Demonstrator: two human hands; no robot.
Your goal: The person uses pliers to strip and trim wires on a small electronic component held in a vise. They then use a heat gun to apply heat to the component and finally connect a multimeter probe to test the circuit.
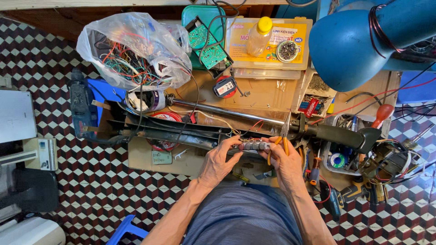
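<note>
The person was at the step of working on a row of grey push-buttons (254,145), which lay at the near edge of the long black housing (181,131) on the low workbench (145,156). The left hand (219,159) was closed on the left end of the row, steadying it. The right hand (284,159) gripped yellow-handled pliers (284,136) beside the right end; the next move probably called for a small, careful pinch there.

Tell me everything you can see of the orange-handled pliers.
The pliers have orange-yellow grips and dull grey metal jaws. They stand nearly upright in the view, jaws pointing up toward the dark tube. The right hand grips the handles; whether the tips touch anything is unclear. The switch block sits just left.
</note>
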